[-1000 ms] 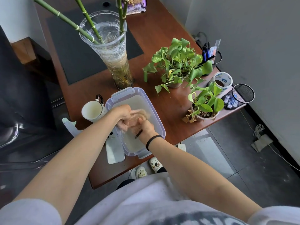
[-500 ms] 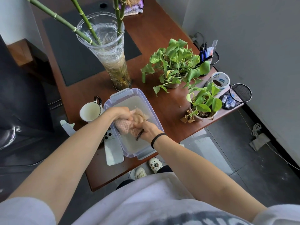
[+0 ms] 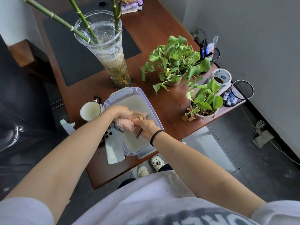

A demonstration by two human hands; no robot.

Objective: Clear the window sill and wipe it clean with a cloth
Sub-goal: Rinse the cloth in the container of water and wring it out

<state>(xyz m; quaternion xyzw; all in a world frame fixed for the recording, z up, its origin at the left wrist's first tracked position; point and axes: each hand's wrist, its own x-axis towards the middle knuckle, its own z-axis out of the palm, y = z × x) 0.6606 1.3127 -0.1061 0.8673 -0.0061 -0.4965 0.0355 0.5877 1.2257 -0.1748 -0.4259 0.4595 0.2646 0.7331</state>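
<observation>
Right now both hands meet over the clear plastic tub [image 3: 153, 109], which sits at the near-left part of the brown counter [image 3: 168, 103]. Left hand [image 3: 123, 112] & right hand [image 3: 146, 127] each keep a closed grip on the pink cloth [image 3: 125, 125]. It's bunched into a roll btwn them, just above the tub's pale inside. Dark mesh edging hangs off the cloth at both ends. Can't tell if the cloth touches the tub. Black band [image 3: 156, 137] sits on the right wrist.

Just left of the tub stands a white mug [image 3: 90, 111] w/ a black handle. A phone [image 3: 114, 151] lies flat along the tub's left side, camera end partly under the left forearm. A spray-bottle top [image 3: 67, 125] pokes out past the counter's left edge.

Behind the tub is a tall glass vase [image 3: 113, 62] w/ bamboo stalks [image 3: 60, 20], at the corner of a black mat [image 3: 78, 54]. To the vase's right is a big leafy pot plant [image 3: 177, 59]. Nearer the right edge is a smaller pot plant [image 3: 204, 101] w/ dry brown leaves at its base. Beside those, along the right edge, are a tape roll [image 3: 221, 77], a mesh cup [image 3: 241, 90] & a pen holder [image 3: 213, 56]. A purple folded fabric [image 3: 131, 5] lies at the far end.
</observation>
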